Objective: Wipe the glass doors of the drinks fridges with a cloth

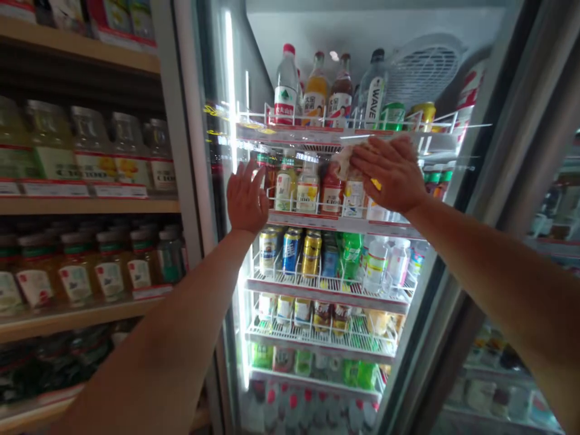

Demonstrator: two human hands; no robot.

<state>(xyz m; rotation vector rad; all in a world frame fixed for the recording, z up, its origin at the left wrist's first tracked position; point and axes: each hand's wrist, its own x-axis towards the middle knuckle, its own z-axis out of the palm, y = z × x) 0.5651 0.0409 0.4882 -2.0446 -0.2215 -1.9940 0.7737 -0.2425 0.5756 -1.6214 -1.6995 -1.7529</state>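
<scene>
A glass door (385, 27) of a lit drinks cooler stands in front of me. My right hand (392, 172) presses a pale cloth (345, 160) flat against the glass, level with the second shelf. Most of the cloth is hidden under the fingers. Farther left, my left hand (247, 196) is raised with its fingers apart, palm toward the glass near the door's left side. It holds nothing; whether it touches the glass I cannot tell. Behind the door are bottles, among them a red-capped water bottle (286, 84), and cans such as a gold can (312, 254).
To the left, wooden shelves (90, 206) carry rows of juice bottles (131, 148). A grey door frame (193, 181) edges the cooler. On the right, a metal frame (512, 139) parts it from another cooler with more drinks. Inside, a round fan grille (426, 69) sits at the top back.
</scene>
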